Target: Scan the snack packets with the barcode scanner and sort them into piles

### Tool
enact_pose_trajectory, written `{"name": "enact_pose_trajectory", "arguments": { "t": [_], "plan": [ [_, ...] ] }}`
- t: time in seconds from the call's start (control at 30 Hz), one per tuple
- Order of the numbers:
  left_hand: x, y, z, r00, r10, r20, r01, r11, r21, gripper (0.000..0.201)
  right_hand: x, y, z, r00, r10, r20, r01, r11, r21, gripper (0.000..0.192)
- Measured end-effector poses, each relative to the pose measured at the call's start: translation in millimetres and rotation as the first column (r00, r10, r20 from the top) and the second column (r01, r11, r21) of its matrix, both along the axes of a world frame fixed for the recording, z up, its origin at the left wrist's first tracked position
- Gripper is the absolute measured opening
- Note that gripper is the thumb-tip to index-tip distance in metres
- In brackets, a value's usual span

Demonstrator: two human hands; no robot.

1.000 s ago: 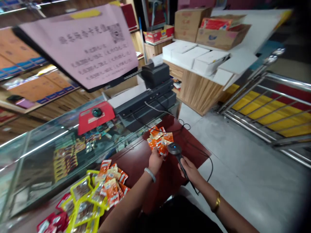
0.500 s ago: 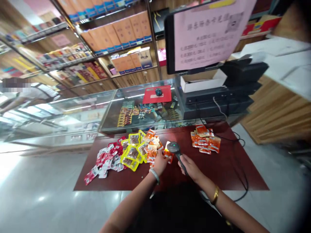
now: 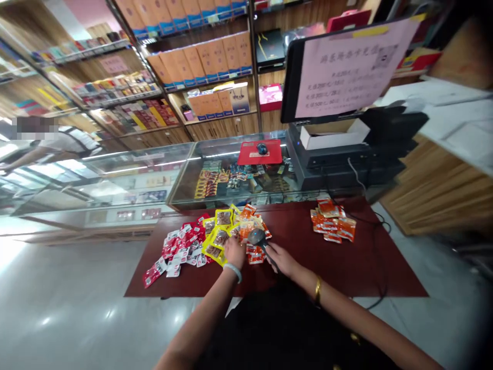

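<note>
right hand (image 3: 283, 258) grips scanner (image 3: 257, 237), head above orange packets (image 3: 254, 254) | left hand (image 3: 234, 252) fingers curled on packets, grip unclear | desk (image 3: 346, 267) front-left part

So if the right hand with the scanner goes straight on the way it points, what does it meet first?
Probably the orange snack packets just beyond the scanner in the right hand; depth is unclear, so this is a guess.

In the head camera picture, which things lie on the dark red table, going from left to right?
Red packets → yellow packets → left hand → barcode scanner → right hand → separate pile of orange packets.
</note>
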State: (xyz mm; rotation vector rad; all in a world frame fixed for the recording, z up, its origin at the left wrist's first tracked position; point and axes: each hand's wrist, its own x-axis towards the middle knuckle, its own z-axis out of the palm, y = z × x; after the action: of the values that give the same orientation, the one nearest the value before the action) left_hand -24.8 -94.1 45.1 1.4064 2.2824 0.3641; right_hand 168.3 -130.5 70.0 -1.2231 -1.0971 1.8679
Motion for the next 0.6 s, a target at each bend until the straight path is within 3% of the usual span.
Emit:
{"name": "enact_pose_trajectory", "arguments": {
  "t": [0.1,0.23,0.4,0.6],
  "plan": [
    [15,0,4.2,0.977,-0.12,-0.178,0.13,0.99,0.047,0.047,9,-1,1.6,0.997,-0.08,-0.022,0.08,0.997,0.001,0.053],
    [60,9,-1.3,0.913,-0.376,-0.162,0.38,0.925,-0.006,0.039,40,-7,2.8,0.977,-0.214,-0.005,0.213,0.976,-0.055,0.055],
    [138,24,-13.2,0.804,-0.585,-0.107,0.588,0.809,-0.003,0.032,97,-22,-4.5,0.925,-0.38,0.023,0.38,0.922,-0.078,0.057],
    [241,56,-20.0,0.741,-0.67,0.042,0.67,0.742,0.012,0.035,164,-28,-16.8,0.825,-0.561,0.068,0.565,0.818,-0.107,0.058]
  ]
}}
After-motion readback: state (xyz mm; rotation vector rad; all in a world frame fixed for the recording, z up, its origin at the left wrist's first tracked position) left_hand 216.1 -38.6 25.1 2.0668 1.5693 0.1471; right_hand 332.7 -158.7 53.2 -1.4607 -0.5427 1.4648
